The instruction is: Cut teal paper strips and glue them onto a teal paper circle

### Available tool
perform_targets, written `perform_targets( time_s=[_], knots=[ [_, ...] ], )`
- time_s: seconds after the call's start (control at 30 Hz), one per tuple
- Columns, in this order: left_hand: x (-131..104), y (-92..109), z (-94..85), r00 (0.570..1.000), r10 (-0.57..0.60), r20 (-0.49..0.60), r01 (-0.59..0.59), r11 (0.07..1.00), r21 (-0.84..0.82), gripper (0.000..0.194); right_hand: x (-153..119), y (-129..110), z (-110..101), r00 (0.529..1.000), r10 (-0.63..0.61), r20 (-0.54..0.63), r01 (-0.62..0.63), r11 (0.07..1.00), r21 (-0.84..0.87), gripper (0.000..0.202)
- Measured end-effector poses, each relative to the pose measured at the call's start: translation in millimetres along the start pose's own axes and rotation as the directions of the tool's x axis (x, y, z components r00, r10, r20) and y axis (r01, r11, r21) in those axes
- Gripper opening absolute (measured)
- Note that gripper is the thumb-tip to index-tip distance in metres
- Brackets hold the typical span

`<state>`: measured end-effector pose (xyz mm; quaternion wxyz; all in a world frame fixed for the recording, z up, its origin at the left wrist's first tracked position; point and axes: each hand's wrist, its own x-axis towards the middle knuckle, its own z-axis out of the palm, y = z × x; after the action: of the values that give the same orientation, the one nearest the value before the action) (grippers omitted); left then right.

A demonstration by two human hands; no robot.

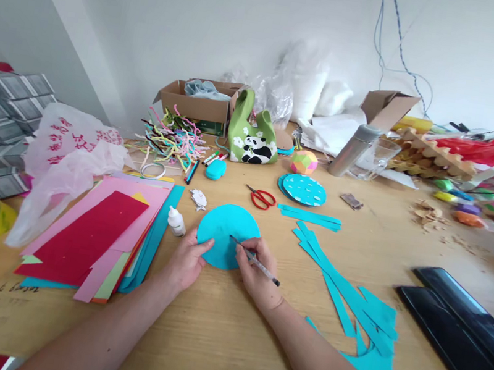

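A round piece of bright blue paper [225, 225] is in front of me, its lower left edge pinched between the thumb and fingers of my left hand [188, 258]. My right hand [261, 270] grips a pen [262, 267], whose tip meets the disc near its middle. Left of the disc stands a small white glue bottle [176, 222]. Red-handled scissors [261, 198] lie just beyond it, and a white paper cutout [198, 199] rests by its upper left.
Coloured paper sheets [94, 229] are stacked at left. Blue strips [344, 282] and scraps spread at right, near a black case [447, 342]. Further back are patterned blue discs [305, 190], a green panda bag [252, 139], a steel flask [354, 152] and a cardboard box [194, 105].
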<state>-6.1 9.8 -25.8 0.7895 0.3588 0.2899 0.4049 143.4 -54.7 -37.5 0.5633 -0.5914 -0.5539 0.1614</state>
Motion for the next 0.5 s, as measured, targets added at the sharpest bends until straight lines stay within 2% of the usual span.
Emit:
perform_targets(
  time_s=[0.5],
  knots=[
    [0.0,-0.9,0.3,1.0,0.008,-0.004,-0.008,1.0,-0.003,0.038,-0.5,2.4,0.4,1.0,-0.01,0.006,0.01,1.0,0.011,0.008]
  ],
)
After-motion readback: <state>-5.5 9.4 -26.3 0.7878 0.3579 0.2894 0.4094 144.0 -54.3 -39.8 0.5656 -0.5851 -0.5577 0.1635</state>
